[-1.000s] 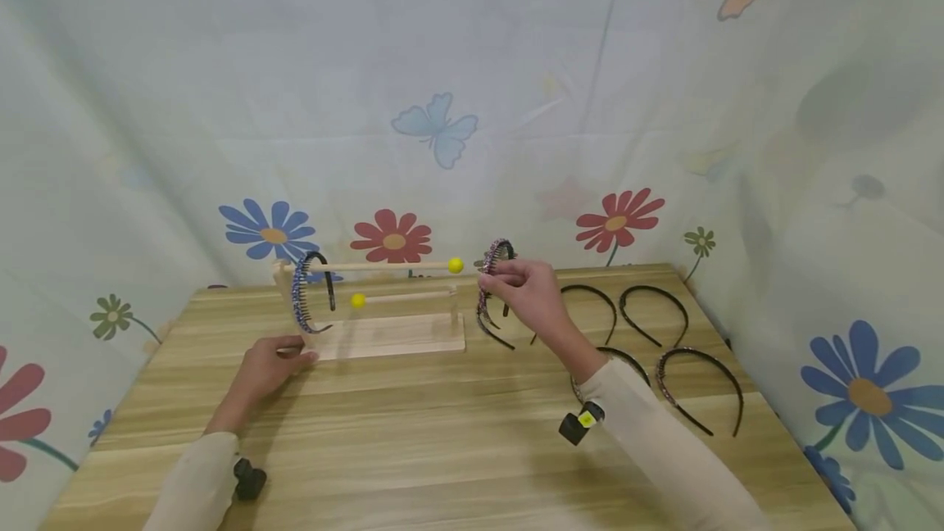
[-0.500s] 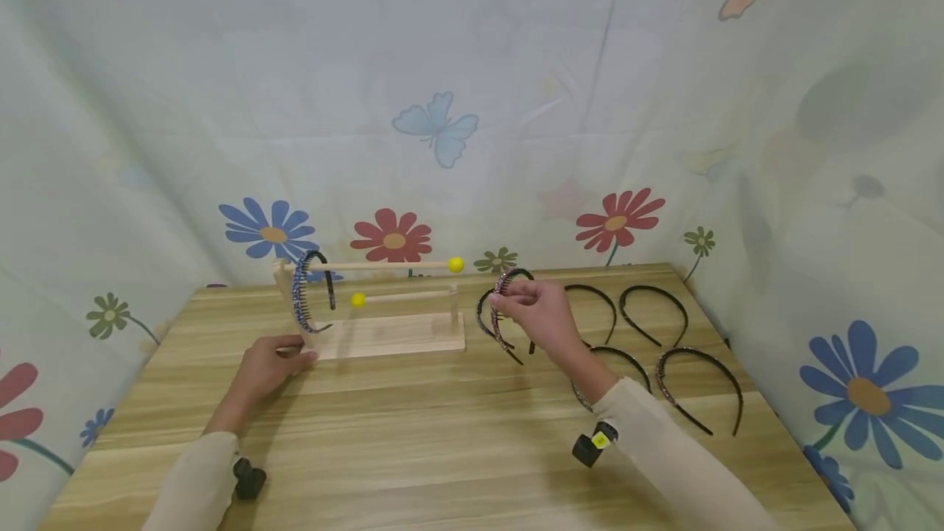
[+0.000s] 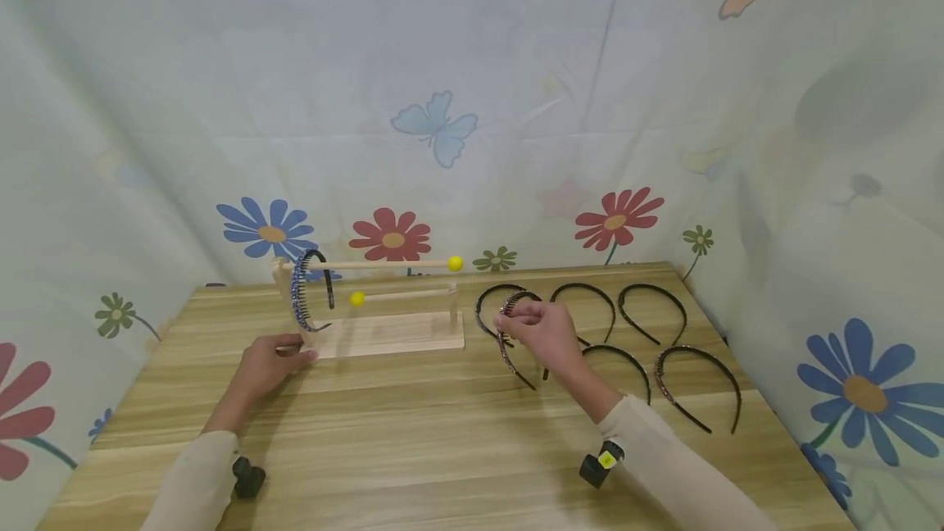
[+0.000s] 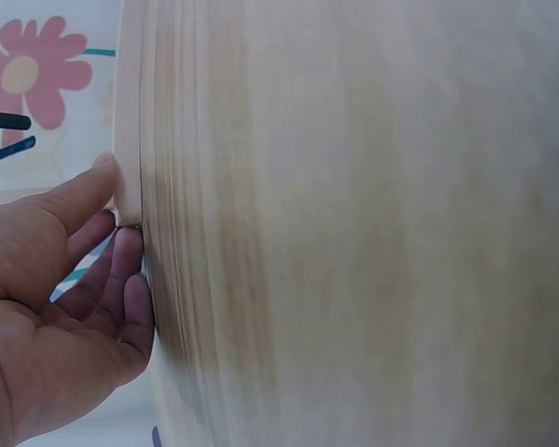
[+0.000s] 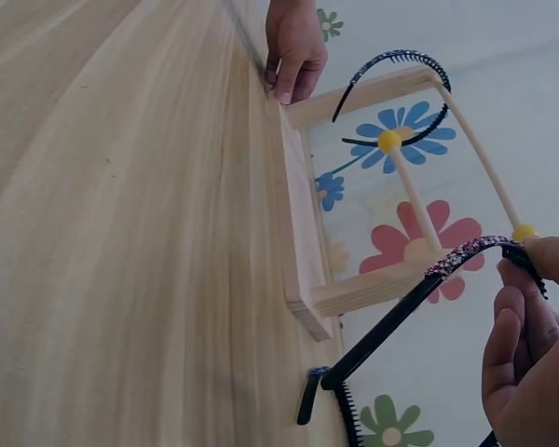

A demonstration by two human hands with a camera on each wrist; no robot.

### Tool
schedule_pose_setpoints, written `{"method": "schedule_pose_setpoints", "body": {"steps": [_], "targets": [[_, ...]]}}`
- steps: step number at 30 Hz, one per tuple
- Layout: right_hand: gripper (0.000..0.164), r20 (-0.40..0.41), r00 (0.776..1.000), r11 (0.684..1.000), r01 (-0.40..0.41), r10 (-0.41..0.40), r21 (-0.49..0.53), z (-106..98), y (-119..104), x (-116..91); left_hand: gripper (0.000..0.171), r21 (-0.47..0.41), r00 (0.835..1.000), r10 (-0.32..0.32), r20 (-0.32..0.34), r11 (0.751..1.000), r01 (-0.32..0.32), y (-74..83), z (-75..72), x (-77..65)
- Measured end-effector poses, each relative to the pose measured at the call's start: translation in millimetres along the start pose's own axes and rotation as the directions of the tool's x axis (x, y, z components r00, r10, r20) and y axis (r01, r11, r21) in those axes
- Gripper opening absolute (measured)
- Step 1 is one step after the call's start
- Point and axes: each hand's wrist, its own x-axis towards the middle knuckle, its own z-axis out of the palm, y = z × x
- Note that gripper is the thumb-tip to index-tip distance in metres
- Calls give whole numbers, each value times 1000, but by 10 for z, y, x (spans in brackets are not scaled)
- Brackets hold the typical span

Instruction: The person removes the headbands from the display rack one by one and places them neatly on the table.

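Observation:
My right hand (image 3: 546,336) pinches a black toothed headband (image 3: 505,351) between thumb and fingers, near its pink-purple glitter section. In the right wrist view the headband's dark arm (image 5: 382,331) slants down toward the table. At the left, my left hand (image 3: 267,369) grips the front left corner of a wooden stand's base (image 3: 391,338), its thumb on the upper face. The left wrist view shows that thumb (image 4: 93,191) and the curled fingers around the base end. A blue-glitter headband (image 3: 298,293) hangs on the stand's upper rod (image 3: 383,265), at its left end.
Yellow balls cap the upper rod (image 3: 455,264) and the lower rod (image 3: 357,299). Several black headbands lie at the right of the table, among them a back one (image 3: 664,293) and a front one (image 3: 730,383). A flowered cloth (image 3: 442,39) rises behind.
My right hand has moved rightward and down with its headband, away from the upper rod's end. A headband behind it shows more fully. My left hand and the stand have stayed put.

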Motion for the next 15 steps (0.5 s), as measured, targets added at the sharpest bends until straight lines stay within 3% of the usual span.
{"method": "schedule_pose_setpoints", "body": {"steps": [15], "targets": [[29,-28,997,997,-75,75,-24,79,161,-104,56,6,1000,-21,9,1000,21,37,-7,-12]]}}
